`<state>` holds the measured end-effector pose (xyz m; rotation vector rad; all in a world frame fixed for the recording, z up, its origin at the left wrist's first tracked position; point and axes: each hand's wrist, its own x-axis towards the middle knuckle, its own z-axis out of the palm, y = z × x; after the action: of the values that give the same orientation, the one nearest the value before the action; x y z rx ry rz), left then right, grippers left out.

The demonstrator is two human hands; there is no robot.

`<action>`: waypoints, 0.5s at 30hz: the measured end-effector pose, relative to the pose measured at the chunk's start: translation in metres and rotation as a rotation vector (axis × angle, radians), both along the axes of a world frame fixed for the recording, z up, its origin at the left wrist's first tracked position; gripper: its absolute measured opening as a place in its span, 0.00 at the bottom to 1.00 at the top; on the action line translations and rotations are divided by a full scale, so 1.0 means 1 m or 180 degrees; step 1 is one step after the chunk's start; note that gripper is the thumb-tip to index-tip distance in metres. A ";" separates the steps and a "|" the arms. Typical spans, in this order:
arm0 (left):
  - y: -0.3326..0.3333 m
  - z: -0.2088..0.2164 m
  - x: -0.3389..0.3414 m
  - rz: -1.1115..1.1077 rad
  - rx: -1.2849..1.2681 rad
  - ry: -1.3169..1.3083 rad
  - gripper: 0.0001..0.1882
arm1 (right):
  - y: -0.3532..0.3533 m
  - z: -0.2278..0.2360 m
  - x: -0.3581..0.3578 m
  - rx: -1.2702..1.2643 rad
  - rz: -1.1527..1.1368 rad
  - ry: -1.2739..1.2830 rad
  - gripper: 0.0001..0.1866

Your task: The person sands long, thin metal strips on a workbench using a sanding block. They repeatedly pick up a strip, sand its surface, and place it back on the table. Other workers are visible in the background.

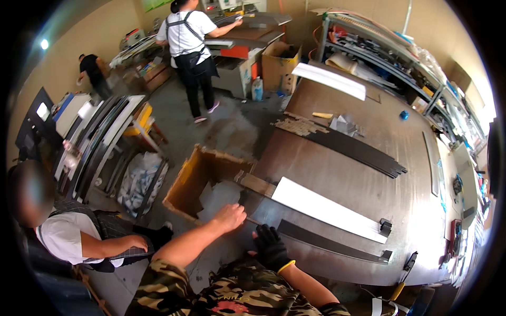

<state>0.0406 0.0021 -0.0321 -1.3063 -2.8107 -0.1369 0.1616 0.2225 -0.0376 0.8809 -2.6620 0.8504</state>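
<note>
My left hand (230, 217) is bare, its fingers curled closed above the table's left edge beside an open cardboard box (182, 187). What it holds, if anything, I cannot make out. Translucent plastic sheeting (219, 197) lies in the box's mouth, near that hand. Just to the right, my right hand (271, 248) wears a black glove with a yellow cuff edge; its fingers are stretched out at the near edge of the metal-topped table (337, 274). Closest to it is a long dark strip (327, 242). Beyond that lies a long white panel (327, 208) with a small black clip-like piece (386, 227) at its right end.
Dark strips (348, 147), another white panel (329, 80) and yellow-handled pliers (405, 276) lie on the table. A seated person (79, 239) is close at my left; another person (190, 47) stands at a far bench. Loaded shelves (379, 58) line the right side.
</note>
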 end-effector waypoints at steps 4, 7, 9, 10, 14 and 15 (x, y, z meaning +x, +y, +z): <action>0.010 -0.008 0.009 0.0153 0.0750 -0.0171 0.05 | 0.026 0.000 0.003 -0.0857 -0.0969 -0.0521 0.15; 0.029 0.017 0.020 -0.0105 0.1346 -0.0124 0.08 | 0.048 -0.012 0.031 -0.2235 -0.2804 -0.1306 0.08; 0.043 0.015 0.015 -0.0342 0.1151 -0.0267 0.05 | 0.089 -0.037 0.051 -0.2698 -0.3444 -0.1171 0.08; 0.048 0.004 0.011 -0.0438 0.0950 -0.0471 0.04 | 0.104 -0.040 0.054 -0.3327 -0.4035 -0.1208 0.10; 0.063 -0.002 -0.009 -0.0953 0.0532 -0.0768 0.06 | 0.159 -0.047 0.092 -0.4684 -0.5272 -0.1450 0.21; 0.067 0.003 -0.012 -0.1124 0.0423 -0.0738 0.06 | 0.162 -0.045 0.098 -0.5276 -0.5204 -0.1290 0.23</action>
<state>0.0285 0.0691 -0.0289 -1.8458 -2.6534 -0.5068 0.2598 0.3844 -0.0823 -1.5563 -0.9773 1.8158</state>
